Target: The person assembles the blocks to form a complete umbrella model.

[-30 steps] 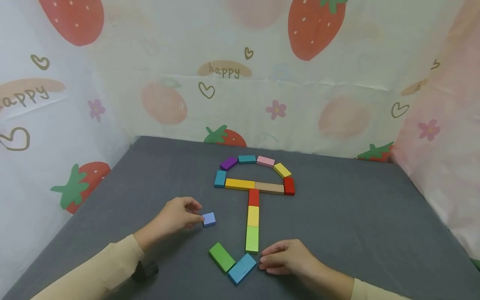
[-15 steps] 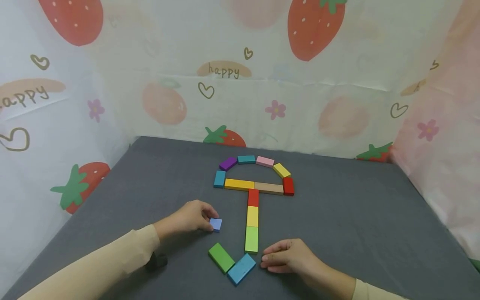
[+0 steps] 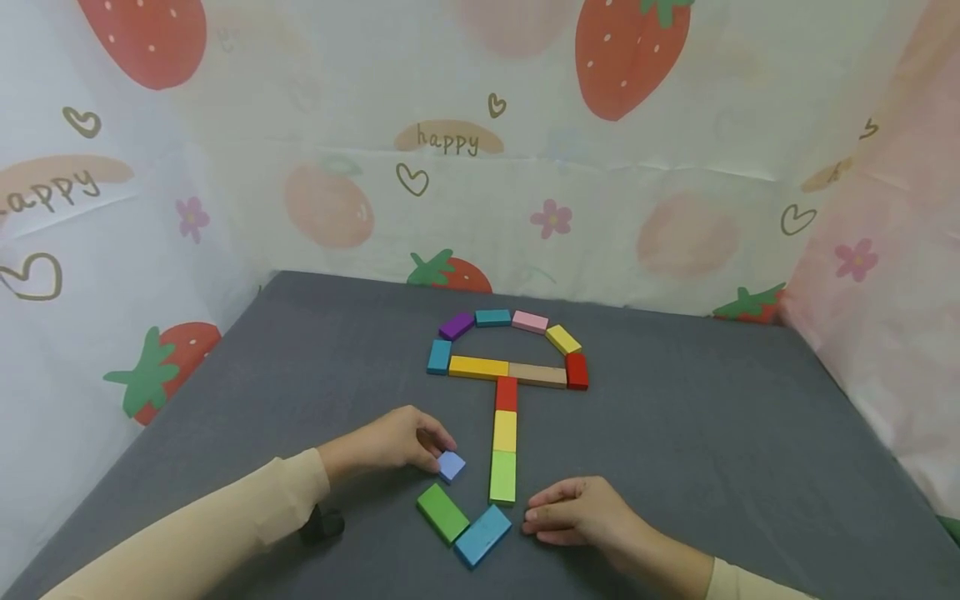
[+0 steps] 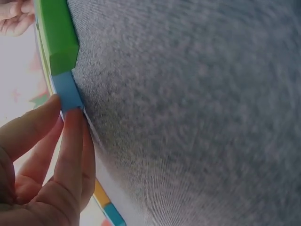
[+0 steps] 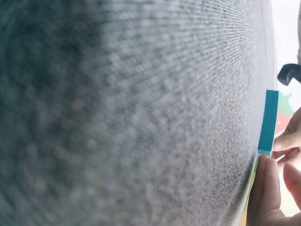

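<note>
My left hand (image 3: 393,440) pinches a small periwinkle-blue block (image 3: 452,467) between thumb and fingers, just above the top end of a green block (image 3: 442,513). In the left wrist view this small block (image 4: 68,92) lines up with the green block's end (image 4: 59,40); whether they touch I cannot tell. A blue block (image 3: 483,536) meets the green one at its lower end, forming a V. My right hand (image 3: 577,517) rests on the cloth beside the blue block, fingers loosely bent and holding nothing. A light-green block (image 3: 503,477) ends a straight column between the hands.
Above it in the column lie a yellow block (image 3: 506,431) and a red block (image 3: 507,393). They meet a crossbar of orange (image 3: 478,367) and tan (image 3: 537,375) blocks, arched over by several coloured blocks. Grey cloth (image 3: 675,433) covers the table; printed fabric walls (image 3: 480,208) enclose it.
My left hand has slid the periwinkle block right and towards me, turning it slantwise near the green block. The right hand has hardly moved.
</note>
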Demonstrator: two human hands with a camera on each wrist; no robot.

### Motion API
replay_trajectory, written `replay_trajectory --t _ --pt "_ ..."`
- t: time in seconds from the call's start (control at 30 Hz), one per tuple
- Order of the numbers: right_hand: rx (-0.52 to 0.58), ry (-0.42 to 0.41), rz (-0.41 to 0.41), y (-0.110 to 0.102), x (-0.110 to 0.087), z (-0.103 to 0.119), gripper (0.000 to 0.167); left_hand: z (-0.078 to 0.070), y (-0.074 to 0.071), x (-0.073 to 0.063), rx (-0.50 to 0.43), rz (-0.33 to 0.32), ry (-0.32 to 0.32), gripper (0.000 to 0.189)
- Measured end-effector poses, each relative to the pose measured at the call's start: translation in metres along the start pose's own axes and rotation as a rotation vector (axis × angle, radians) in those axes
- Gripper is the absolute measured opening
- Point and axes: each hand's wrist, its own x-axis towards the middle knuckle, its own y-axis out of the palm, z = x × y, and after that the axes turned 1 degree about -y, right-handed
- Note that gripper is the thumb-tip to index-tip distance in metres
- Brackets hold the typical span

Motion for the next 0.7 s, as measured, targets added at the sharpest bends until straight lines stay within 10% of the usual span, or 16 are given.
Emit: replay_trajectory --t 0.7 --pt "-0.028 0.041 -0.002 0.0045 0.0035 -0.0035 0.025 0.0029 0.0007 -0.0031 -0.070 0.088 0.016 0.024"
